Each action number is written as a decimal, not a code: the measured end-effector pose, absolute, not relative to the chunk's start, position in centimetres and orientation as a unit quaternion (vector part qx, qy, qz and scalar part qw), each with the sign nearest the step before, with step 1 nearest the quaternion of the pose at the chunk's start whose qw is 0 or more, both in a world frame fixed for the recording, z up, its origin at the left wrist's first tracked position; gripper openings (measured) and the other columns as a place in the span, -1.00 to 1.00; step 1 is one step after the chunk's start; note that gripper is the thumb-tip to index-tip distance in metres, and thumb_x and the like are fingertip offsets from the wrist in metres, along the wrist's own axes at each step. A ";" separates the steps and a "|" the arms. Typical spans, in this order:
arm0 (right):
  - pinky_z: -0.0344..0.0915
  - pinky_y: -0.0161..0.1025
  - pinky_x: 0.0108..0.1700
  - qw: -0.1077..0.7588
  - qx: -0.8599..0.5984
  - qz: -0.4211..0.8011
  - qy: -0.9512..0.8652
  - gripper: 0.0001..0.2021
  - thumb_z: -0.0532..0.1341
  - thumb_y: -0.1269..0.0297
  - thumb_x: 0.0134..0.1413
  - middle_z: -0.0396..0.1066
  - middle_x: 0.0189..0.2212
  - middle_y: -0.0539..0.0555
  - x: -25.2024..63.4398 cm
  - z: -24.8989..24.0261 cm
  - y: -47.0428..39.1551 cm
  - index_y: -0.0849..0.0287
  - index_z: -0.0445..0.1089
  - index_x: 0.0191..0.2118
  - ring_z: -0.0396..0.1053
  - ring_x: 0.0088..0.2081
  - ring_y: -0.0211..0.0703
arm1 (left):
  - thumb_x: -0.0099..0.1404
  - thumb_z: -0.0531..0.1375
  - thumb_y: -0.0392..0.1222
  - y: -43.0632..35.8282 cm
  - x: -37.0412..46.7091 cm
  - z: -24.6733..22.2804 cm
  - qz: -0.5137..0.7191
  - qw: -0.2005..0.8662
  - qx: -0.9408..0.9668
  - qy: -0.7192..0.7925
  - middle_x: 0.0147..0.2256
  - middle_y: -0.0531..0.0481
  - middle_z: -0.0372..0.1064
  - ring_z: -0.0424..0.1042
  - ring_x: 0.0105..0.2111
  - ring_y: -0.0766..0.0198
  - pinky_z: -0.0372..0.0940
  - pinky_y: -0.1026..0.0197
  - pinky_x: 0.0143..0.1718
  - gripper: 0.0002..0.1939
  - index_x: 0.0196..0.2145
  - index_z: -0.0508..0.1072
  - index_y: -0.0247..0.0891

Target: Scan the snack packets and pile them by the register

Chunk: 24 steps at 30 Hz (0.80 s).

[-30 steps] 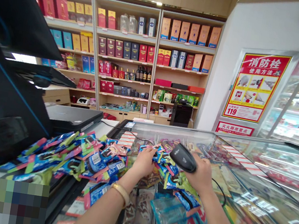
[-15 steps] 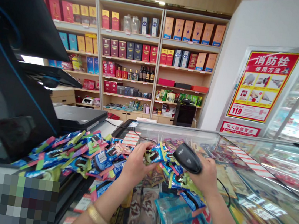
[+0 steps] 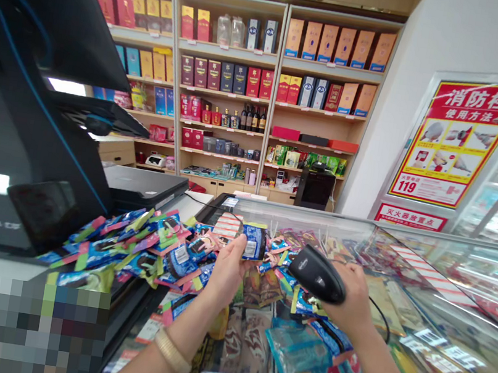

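Observation:
Between the fingers of my left hand [image 3: 228, 267] is a small blue snack packet [image 3: 254, 242], held upright with a barcode label showing. My right hand [image 3: 351, 295] is wrapped round a black handheld scanner [image 3: 317, 273], whose head points left toward the packet, a short gap away. A heap of blue, pink and green packets [image 3: 177, 258] lies left of my left hand. More such packets [image 3: 306, 302] lie on the glass top below the scanner.
A black screen on a stand [image 3: 48, 119] rises at the left. The glass-topped freezer [image 3: 425, 287] holds many wrapped goods. A cable trails right of my right hand. Shelves [image 3: 224, 100] with boxes and bottles stand behind.
My left hand has raised the packet and turned its barcode into view. The camera view has shifted a little. My right hand still holds the scanner.

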State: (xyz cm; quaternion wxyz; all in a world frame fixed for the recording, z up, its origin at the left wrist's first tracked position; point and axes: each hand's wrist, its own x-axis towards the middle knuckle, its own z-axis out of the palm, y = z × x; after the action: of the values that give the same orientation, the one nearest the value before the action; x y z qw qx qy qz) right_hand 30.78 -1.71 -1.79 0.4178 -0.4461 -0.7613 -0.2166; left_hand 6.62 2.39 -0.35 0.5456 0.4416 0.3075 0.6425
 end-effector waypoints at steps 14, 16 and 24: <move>0.00 -0.19 -0.25 0.419 -0.395 -0.160 -0.802 -0.93 0.10 0.32 -0.07 0.27 -0.56 -0.05 28.1 -0.4 -3.2 0.12 0.30 -0.39 0.22 -0.48 -0.22 | 0.01 0.27 0.26 1.9 6.8 0.1 0.635 0.575 0.417 0.305 -0.46 -0.05 0.48 0.46 -0.38 0.16 0.39 0.17 -0.40 -0.49 -0.44 0.47 -0.33; -0.01 -0.20 -0.26 0.419 -0.388 -0.161 -0.805 -0.94 0.10 0.32 -0.07 0.26 -0.57 -0.06 27.9 -0.4 -3.2 0.12 0.29 -0.41 0.21 -0.49 -0.23 | 0.01 0.27 0.27 1.8 6.8 0.1 0.634 0.562 0.429 0.313 -0.45 -0.05 0.49 0.47 -0.36 0.14 0.39 0.16 -0.37 -0.48 -0.44 0.47 -0.33; 0.00 -0.19 -0.26 0.415 -0.397 -0.152 -0.804 -0.97 0.12 0.32 -0.10 0.25 -0.57 -0.06 27.7 -0.6 -3.2 0.12 0.27 -0.44 0.19 -0.50 -0.22 | 0.01 0.26 0.29 2.2 6.7 -0.1 0.630 0.556 0.438 0.319 -0.46 -0.05 0.47 0.45 -0.36 0.15 0.35 0.20 -0.38 -0.49 -0.45 0.47 -0.29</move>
State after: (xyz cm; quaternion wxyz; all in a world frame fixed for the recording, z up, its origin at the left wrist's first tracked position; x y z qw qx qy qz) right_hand 27.68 -3.19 -0.61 0.4154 -0.3973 -0.8040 -0.1524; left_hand 6.65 2.21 -0.14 0.5560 0.4380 0.3192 0.6302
